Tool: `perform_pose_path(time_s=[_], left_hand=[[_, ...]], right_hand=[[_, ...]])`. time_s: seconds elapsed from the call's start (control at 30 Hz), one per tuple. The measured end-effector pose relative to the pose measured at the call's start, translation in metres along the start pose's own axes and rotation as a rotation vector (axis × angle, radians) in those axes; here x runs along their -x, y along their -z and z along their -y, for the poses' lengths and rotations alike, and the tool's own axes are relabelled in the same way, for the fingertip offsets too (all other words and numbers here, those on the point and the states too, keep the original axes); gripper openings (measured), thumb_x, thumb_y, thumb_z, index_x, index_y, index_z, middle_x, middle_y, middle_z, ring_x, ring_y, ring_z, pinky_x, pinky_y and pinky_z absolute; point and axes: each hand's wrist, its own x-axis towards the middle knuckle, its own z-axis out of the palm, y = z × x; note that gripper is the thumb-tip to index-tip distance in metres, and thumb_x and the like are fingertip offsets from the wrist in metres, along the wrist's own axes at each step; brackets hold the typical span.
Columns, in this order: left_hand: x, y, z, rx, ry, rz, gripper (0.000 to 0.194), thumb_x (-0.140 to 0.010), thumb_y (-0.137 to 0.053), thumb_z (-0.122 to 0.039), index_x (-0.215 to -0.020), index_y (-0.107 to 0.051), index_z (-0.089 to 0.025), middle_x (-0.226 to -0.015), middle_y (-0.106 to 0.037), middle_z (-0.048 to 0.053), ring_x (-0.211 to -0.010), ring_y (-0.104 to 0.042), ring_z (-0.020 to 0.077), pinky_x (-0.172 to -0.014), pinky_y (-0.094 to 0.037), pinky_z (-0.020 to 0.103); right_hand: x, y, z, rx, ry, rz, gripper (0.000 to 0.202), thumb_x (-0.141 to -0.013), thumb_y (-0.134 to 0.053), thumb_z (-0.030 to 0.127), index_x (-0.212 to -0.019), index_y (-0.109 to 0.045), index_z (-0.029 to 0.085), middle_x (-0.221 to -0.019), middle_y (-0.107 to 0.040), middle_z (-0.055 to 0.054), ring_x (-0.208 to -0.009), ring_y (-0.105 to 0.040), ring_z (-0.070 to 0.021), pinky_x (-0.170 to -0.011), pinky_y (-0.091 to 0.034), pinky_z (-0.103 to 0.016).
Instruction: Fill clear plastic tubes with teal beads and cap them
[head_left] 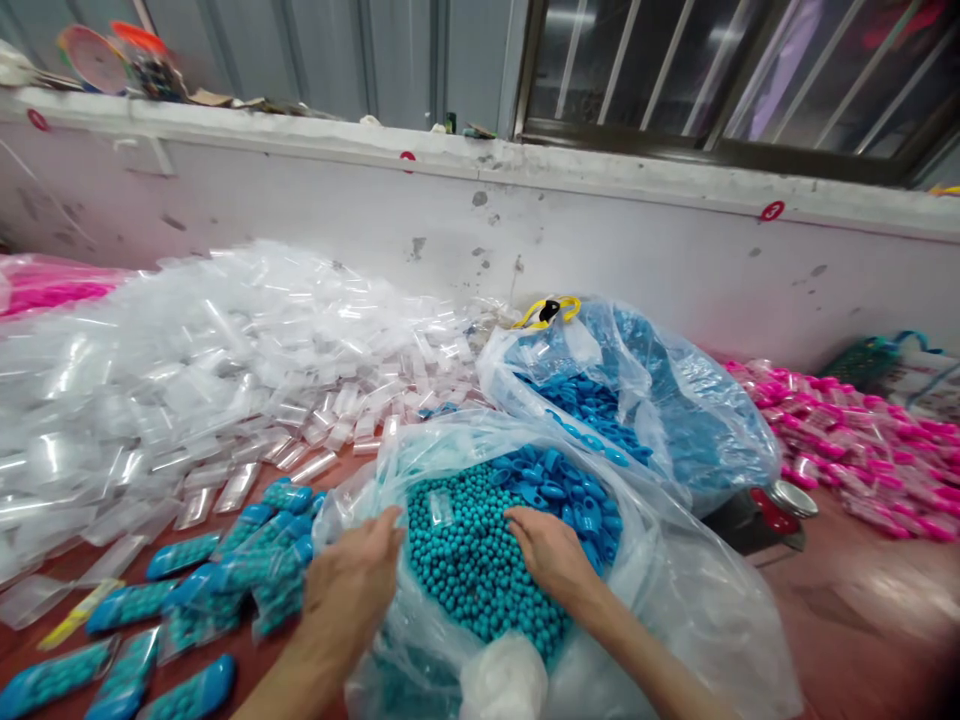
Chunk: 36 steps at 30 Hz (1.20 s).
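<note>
L hand (354,578) loosely curled at the clear bag's (720,595) left rim, R hand (556,560) part-open over the teal beads (469,570) inside, nr the blue caps (559,485); can't tell if either's gripping anything. A tug on that floppy bag could spill beads, & careless scooping might mix caps in.

Teal beads (480,580) smooth, low-sheen; blue caps (562,490) glossy plastic; near bag (712,600) crinkled, translucent plastic; left clear pieces (225,400) shiny plastic.
</note>
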Motion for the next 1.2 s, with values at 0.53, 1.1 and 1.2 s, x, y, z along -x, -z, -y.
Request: perform_pose_path(time_s=[0.53,1.1,1.2], left_hand=[[-0.045,-0.05,-0.053,0.322,-0.196,0.246,0.04,-0.075,-0.043,-0.016,-0.116,-0.045,-0.016,-0.111,-0.06,0.009,-0.104,-0.053,0.0183,-0.085,-0.038,0.026],[-0.024,-0.1,-0.154,1.317,0.092,0.777,0.005,-0.063,-0.049,-0.023,-0.064,-0.047,-0.018,-0.056,-0.049,-0.001,-0.058,-0.051,0.0163,-0.06,-0.042,0.032],[-0.021,-0.095,-0.144,1.531,0.086,0.794,0.013,-0.059,-0.054,-0.025,-0.067,-0.05,-0.017,-0.061,-0.053,-0.002,-0.061,-0.052,0.0132,-0.065,-0.042,0.028]], right_hand=[[-0.043,0.008,-0.013,0.451,0.262,-0.273,0.011,-0.084,-0.044,0.015,-0.084,-0.055,0.015,-0.085,-0.059,-0.007,-0.088,-0.049,-0.0215,-0.083,-0.033,-0.035],[0.013,0.017,-0.046,-0.128,-0.166,-0.207,0.036,-0.09,-0.027,0.031,-0.113,-0.051,0.018,-0.108,-0.061,-0.007,-0.101,-0.055,-0.0191,-0.086,-0.041,-0.032],[0.015,0.015,-0.054,-0.306,-0.14,-0.186,0.038,-0.088,-0.029,0.029,-0.113,-0.054,0.014,-0.112,-0.059,-0.009,-0.106,-0.052,-0.0181,-0.093,-0.037,-0.033]])
